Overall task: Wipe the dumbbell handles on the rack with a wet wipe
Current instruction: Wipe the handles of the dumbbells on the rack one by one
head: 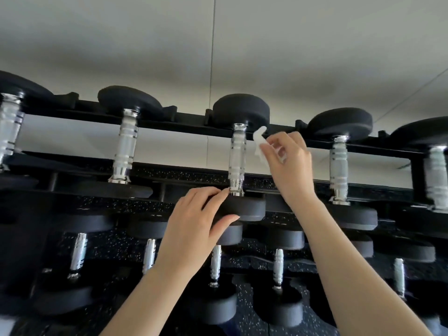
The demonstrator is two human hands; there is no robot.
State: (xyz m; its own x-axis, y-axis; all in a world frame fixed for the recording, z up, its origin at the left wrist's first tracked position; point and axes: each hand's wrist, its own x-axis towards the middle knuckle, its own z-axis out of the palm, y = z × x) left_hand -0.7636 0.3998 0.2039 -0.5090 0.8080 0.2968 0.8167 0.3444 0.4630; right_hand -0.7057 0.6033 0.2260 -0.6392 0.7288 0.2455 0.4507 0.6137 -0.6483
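- The wet wipe (260, 144) is pinched in the right hand (288, 161), fingers closed on a bunched corner, with a loose flap poking up just beside the top of the middle dumbbell handle (238, 158) on the upper rack (169, 117), not yet wrapped around it
- The wipe looks thin, limp and damp; I'd guess it weighs next to nothing and will crumple or tear if dragged hard over the knurled steel, so it wants folding around the bar under a flat grip
- The left hand (194, 221) cups the near black weight head (244, 209) of that same dumbbell, fingers curled loosely on its rim (a steadying hold more than a real grip, from where I stand)
- The dumbbell itself looks heavy and rigid, sitting firm in its cradle; the chrome bands are probably slick, the knurled middle grippy
- Best place to take hold for wiping is the handle's middle, twisting the wipe along its length between the two heads
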